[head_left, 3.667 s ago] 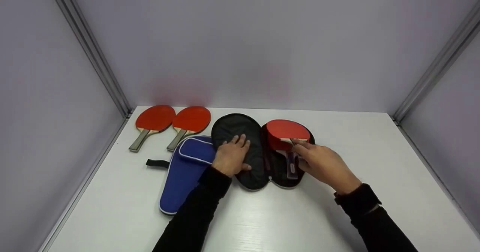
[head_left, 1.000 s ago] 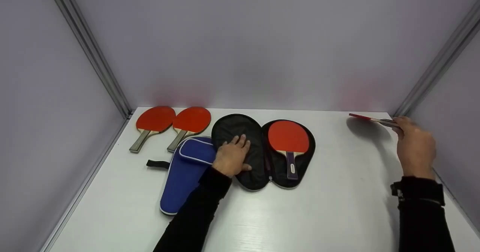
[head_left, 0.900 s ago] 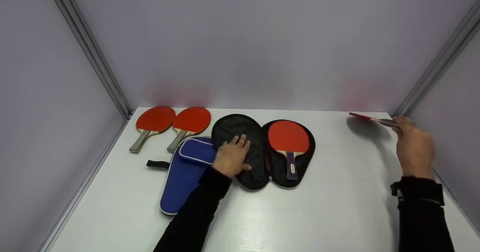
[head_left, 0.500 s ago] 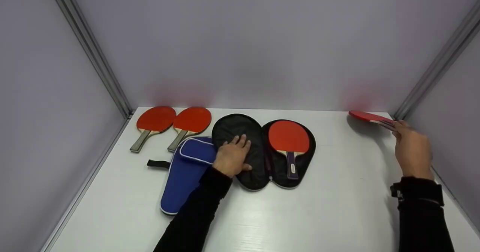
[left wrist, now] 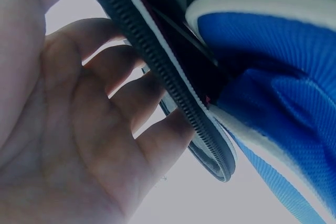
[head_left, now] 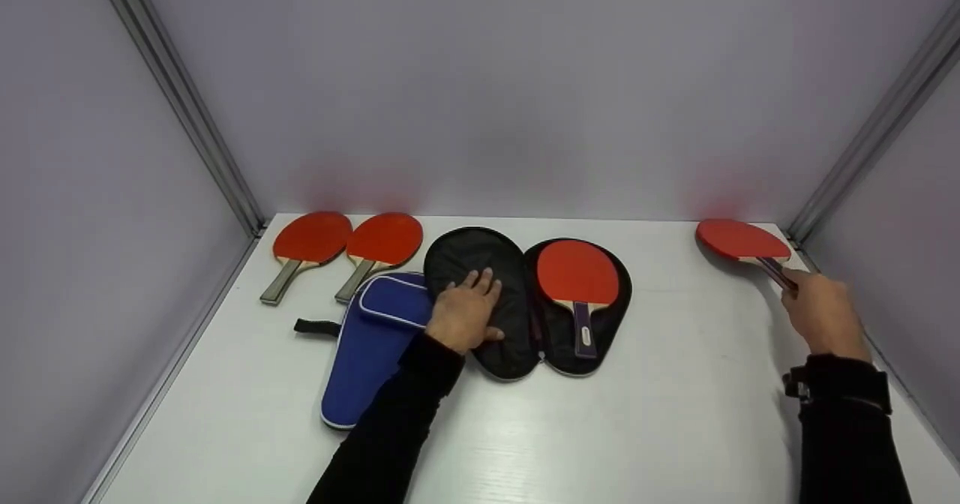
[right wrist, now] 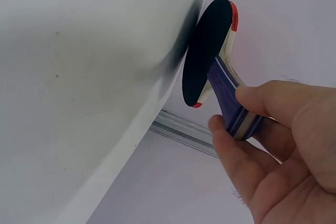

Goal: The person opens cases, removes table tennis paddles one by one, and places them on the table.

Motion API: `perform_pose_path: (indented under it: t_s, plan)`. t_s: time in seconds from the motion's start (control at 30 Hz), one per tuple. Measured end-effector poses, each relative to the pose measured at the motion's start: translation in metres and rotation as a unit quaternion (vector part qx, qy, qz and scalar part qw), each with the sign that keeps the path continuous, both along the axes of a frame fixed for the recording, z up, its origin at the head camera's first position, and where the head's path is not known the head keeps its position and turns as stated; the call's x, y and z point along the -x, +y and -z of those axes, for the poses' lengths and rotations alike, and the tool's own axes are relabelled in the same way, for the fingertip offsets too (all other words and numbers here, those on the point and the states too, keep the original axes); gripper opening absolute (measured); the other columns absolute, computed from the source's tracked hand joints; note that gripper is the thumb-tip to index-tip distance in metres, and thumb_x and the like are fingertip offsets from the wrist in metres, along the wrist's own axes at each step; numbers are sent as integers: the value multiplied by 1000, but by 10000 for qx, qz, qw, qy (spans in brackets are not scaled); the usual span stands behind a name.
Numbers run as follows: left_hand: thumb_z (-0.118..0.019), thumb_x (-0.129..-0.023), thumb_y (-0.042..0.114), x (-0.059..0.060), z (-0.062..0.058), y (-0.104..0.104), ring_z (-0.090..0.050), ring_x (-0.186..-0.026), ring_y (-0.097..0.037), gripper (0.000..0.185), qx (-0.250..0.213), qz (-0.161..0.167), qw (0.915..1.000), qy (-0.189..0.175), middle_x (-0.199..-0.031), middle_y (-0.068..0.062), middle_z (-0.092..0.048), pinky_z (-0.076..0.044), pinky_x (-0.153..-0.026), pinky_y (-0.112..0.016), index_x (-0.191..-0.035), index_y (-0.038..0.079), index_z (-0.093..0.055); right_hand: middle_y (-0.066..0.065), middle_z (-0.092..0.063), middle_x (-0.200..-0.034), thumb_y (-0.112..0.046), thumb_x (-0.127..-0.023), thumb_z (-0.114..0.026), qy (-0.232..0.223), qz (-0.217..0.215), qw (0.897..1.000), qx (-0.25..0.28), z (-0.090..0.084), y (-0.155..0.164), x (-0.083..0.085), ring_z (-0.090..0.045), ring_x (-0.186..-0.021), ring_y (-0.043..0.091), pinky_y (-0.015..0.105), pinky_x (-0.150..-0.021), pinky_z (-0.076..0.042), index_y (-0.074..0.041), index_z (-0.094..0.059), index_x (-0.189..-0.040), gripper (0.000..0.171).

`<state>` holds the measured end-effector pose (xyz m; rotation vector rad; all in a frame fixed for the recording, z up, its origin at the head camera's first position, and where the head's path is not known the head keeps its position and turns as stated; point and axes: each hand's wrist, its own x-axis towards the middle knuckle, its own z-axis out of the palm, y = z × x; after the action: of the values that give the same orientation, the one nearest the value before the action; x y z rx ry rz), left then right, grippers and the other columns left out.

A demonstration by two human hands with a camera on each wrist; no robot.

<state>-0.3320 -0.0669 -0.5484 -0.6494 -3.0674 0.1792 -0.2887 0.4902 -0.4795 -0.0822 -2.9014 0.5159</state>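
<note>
Head camera view: a person's right hand (head_left: 823, 313) grips the purple handle of a red table tennis paddle (head_left: 742, 240) at the far right of the white table (head_left: 675, 414), near the corner rail, the blade lying low over the surface and pointing away from the palm. The right wrist view shows the thumb above and curled fingers (right wrist: 231, 145) below pinching the handle's end, the paddle's black underside turned to the table. At centre frame the left hand (head_left: 465, 313) rests flat, fingers straight and slightly spread, on the open flap of a black paddle case (head_left: 480, 256), apparently to keep it splayed open; the left wrist view shows its zipper edge crossing those fingers. A second red paddle (head_left: 577, 275) lies in the case's right half, handle toward the person. A blue paddle case (head_left: 367, 346) lies closed just left, partly under the black flap. Two more red paddles (head_left: 345, 243) lie side by side at the table's upper left.
</note>
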Motion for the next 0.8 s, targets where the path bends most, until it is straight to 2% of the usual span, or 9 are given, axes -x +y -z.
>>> perform_pose_path:
  t_s: [0.13,0.33,0.5,0.6,0.7,0.8]
  plan:
    - [-79,-102,72,0,0,0,-42,-178,-33,103,-30,-7,10000,-40,-194,-9,-36,-52,-137,-59,-183,18,-44,50,-71,-133,4,-109,-68,-275,-243,9993,-13,6,3,-1,-70,-94,50,40,-69,-54,16,-61,-156,49]
    - [-80,-102,70,-1,-1,0,-42,-178,-34,103,-116,0,9999,-80,-194,-9,-36,-52,-137,-59,-183,18,-44,47,-74,-131,5,-108,-67,-669,-371,9971,45,16,9,0,-62,-83,37,34,-67,-49,13,-63,-157,50]
    - [-80,-101,72,-1,1,-2,-47,-176,-34,103,-104,95,9998,107,-192,-10,-41,-55,-134,-59,-181,17,-48,43,-77,-120,5,-110,-64,-907,-440,9948,140,18,9,-3,-56,-80,30,34,-66,-46,12,-61,-160,50]
    - [-80,-100,73,-1,1,-2,-48,-175,-34,103,-87,125,9997,175,-191,-11,-43,-57,-133,-58,-181,16,-49,43,-77,-121,3,-111,-63,-1060,-404,9933,198,18,9,-3,-53,-78,28,34,-64,-45,12,-59,-162,52]
    - [-80,-101,73,-1,0,-2,-48,-175,-34,103,-94,128,9998,150,-191,-11,-42,-57,-133,-59,-181,16,-48,47,-73,-133,2,-110,-65,-1280,-303,9911,216,18,10,0,-59,-84,32,38,-69,-52,13,-57,-163,55]
    - [-80,-101,73,-1,0,-2,-47,-176,-34,103,-76,118,9998,117,-192,-11,-41,-56,-133,-58,-181,16,-48,48,-69,-144,-4,-111,-69,-1401,-236,9897,174,17,9,3,-69,-99,43,53,-82,-63,17,-54,-163,58]
